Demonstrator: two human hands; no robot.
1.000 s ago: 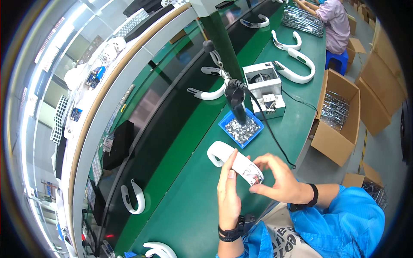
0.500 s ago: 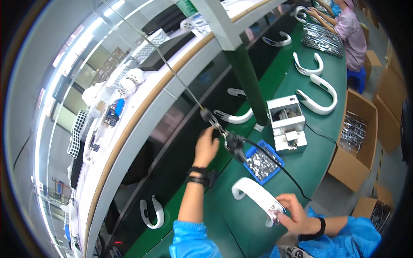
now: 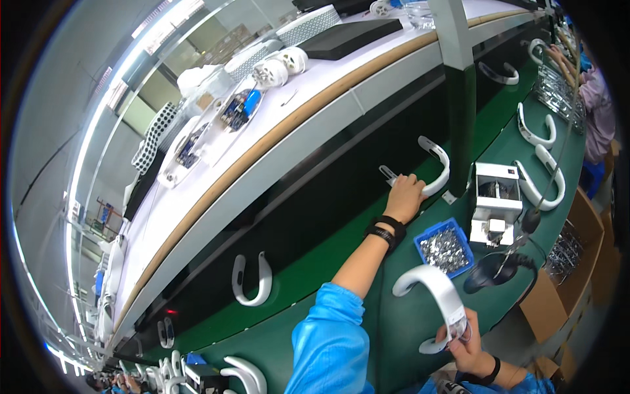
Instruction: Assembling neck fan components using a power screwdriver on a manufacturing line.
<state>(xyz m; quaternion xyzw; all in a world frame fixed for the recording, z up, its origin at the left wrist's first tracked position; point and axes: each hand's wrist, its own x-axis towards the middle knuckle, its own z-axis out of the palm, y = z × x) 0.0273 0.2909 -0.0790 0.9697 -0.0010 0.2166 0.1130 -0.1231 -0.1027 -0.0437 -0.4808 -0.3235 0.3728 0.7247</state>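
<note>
My left hand (image 3: pixel 405 198) reaches across to the far strip of the bench. Its fingers are bent over the lower arm of a white U-shaped neckband (image 3: pixel 443 172) lying there, hiding part of it. Close to me, my right hand (image 3: pixel 468 347) grips another white curved neckband (image 3: pixel 433 287) by its near end, thumb and fingers closed round it. That neckband is held above the green bench (image 3: pixel 394 328). Just beyond it is a blue tray (image 3: pixel 470 259) of small shiny metal parts. A dark hanging tool (image 3: pixel 491 270), smeared by motion, is beside the tray, apart from both hands.
Right of the tray stands a white bench machine (image 3: pixel 497 203), with more neckbands (image 3: pixel 538 190) behind it. A green post (image 3: pixel 462 118) rises at the bench's far side, under a raised shelf (image 3: pixel 328 98). Cartons (image 3: pixel 548 295) stand at right; a co-worker (image 3: pixel 598 108) sits farther along.
My left hand has left the hanging tool and come onto the far neckband. The tool has swung toward the right. My right hand keeps its neckband. The view has turned leftward.
</note>
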